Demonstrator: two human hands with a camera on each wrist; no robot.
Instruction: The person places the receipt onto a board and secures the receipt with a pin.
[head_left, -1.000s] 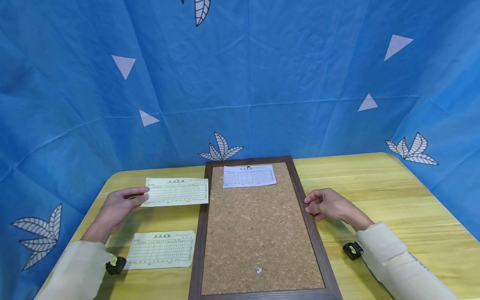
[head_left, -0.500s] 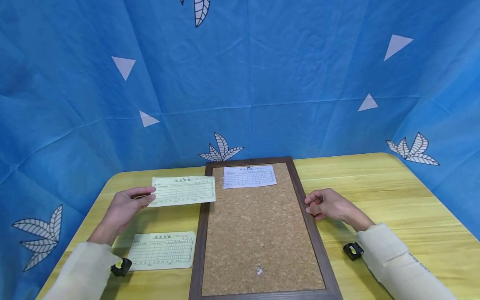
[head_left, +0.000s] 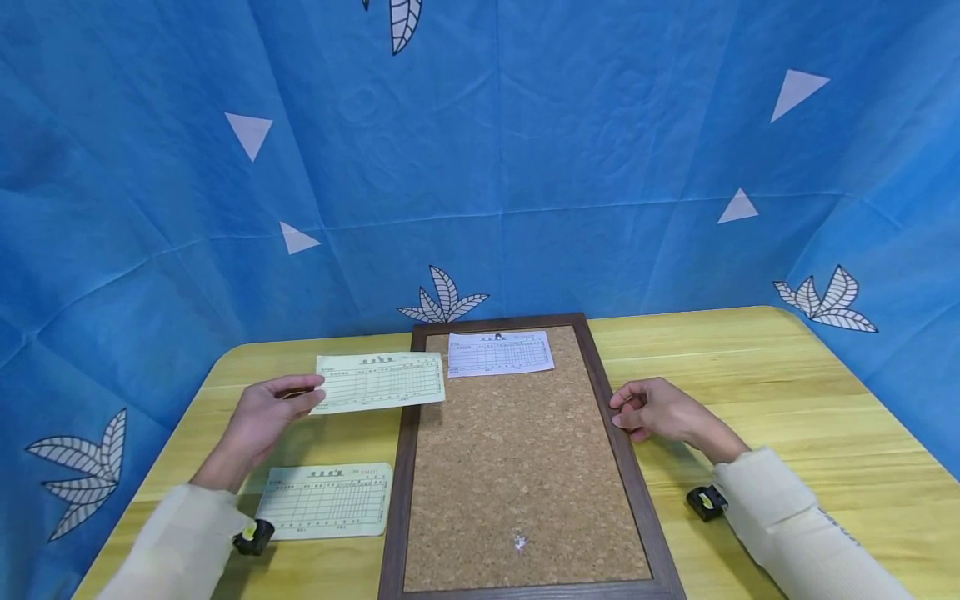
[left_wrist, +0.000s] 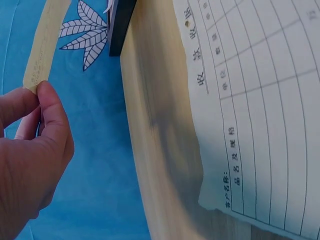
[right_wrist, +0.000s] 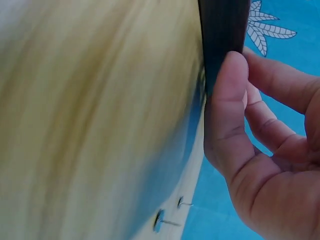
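Observation:
My left hand point(head_left: 258, 417) pinches a pale green receipt slip point(head_left: 382, 383) by its left end, between thumb and fingertips. The slip's right end overhangs the left frame of a corkboard point(head_left: 517, 475), raised above the table; in the left wrist view this slip point(left_wrist: 45, 45) appears nearly edge-on. A second green receipt slip point(head_left: 326, 500) lies on the table below that hand. Near the board's top, a white receipt slip point(head_left: 501, 353) hangs from a dark tack point(head_left: 498, 337). My right hand point(head_left: 660, 412) grips the board's right frame edge, thumb against its side point(right_wrist: 222, 35).
A small silvery cluster point(head_left: 520, 542) sits low on the cork. Two thumbtacks point(right_wrist: 159, 220) lie on a pale surface in the right wrist view. A wooden table point(head_left: 765, 392) extends on both sides, backed by a blue patterned cloth point(head_left: 570, 167).
My left hand has carried the green slip to the right, so its end now overlaps the board's left frame and nears the white slip. My right hand stays at the frame.

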